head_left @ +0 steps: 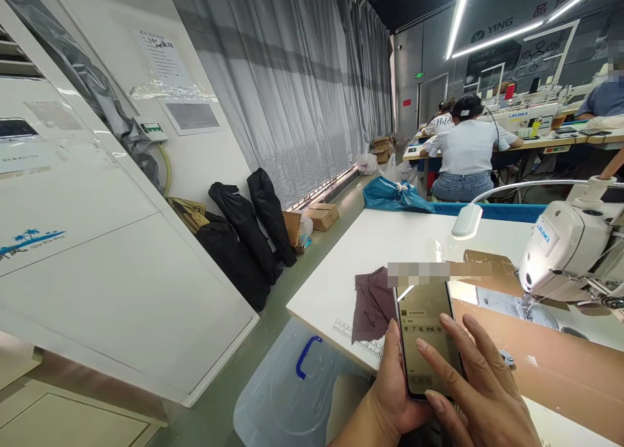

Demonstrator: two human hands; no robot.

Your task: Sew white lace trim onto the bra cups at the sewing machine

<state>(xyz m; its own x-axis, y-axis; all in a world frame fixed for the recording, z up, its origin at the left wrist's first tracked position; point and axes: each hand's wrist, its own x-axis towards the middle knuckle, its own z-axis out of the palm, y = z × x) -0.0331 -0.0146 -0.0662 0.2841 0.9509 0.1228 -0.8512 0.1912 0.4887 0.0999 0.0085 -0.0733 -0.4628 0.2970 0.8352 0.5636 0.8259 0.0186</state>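
A big gray curtain [302, 76] hangs down one side. The floor [266, 333] is a dull green. On the left is a big white cabinet [112, 291]. Long white lights [459, 19] shine up high. The far wall [409, 60] is gray, with a door [431, 99] in it. A white table [331, 265] is close, and more tables [580, 140] stand behind.

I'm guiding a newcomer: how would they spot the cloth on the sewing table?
Find the white sewing table in the foreground. Towards its left edge, beside the phone in the left hand, lies the cloth, creased and dull purple, unlike the phone's flat screen.
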